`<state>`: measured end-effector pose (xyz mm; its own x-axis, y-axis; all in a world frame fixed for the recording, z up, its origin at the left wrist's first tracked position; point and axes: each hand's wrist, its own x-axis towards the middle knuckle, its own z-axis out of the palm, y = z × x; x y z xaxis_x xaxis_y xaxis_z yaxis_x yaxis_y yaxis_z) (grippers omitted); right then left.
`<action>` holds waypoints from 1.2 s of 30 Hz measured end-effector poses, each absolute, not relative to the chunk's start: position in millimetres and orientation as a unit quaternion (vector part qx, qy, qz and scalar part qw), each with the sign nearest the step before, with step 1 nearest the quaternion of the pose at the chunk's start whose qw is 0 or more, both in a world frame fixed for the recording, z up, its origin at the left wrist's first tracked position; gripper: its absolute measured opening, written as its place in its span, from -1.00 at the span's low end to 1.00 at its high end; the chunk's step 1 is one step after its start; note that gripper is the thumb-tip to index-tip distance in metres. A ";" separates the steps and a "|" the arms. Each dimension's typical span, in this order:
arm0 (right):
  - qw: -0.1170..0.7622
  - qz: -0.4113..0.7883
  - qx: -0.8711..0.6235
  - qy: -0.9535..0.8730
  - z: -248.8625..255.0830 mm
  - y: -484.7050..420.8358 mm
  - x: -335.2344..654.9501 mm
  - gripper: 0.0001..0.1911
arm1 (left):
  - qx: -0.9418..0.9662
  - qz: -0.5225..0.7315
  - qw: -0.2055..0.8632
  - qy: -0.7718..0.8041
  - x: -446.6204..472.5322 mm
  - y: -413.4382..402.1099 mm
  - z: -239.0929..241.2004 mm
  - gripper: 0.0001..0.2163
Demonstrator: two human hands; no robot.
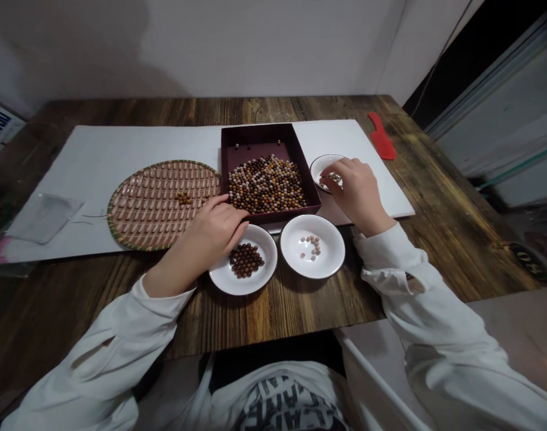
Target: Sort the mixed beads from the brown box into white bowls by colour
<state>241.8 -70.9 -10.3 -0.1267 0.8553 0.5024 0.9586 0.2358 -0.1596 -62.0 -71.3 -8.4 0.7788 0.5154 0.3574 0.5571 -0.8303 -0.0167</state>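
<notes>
My left hand lies with fingers stretched out at the near left corner of a dark maroon box. The box holds a heap of mixed beads in dark brown, yellow-brown and pale pink. Beneath that hand's thumb side stands a white bowl with dark brown beads. My right hand reaches into a small white bowl, its fingers pinched together over small shiny pieces; whatever is between the fingertips is too small to make out. A second white bowl contains several pale pink beads.
An oval woven tray with yellow-brown beads sits left of the box. Under it is a white board on the wooden table. A red comb-like tool lies right; a clear plastic bag lies left.
</notes>
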 end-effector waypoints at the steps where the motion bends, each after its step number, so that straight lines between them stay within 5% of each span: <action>1: 0.259 -0.105 -0.606 -0.744 -11.5 -70.3 242.7 -0.94 | -0.941 -0.172 0.062 -0.285 -61.9 -71.4 -8.4 -0.74; 36: 0.276 -0.056 -0.600 -0.749 -17.7 -69.2 244.2 -0.80 | -0.941 -0.166 0.051 -0.291 -61.7 -71.1 -8.1 -0.72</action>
<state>244.2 -69.2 -17.7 -0.1270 0.8677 0.4806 0.9298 0.2729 -0.2470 -61.7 -71.1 -8.1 0.7752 0.5309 0.3422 0.5650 -0.8251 0.0001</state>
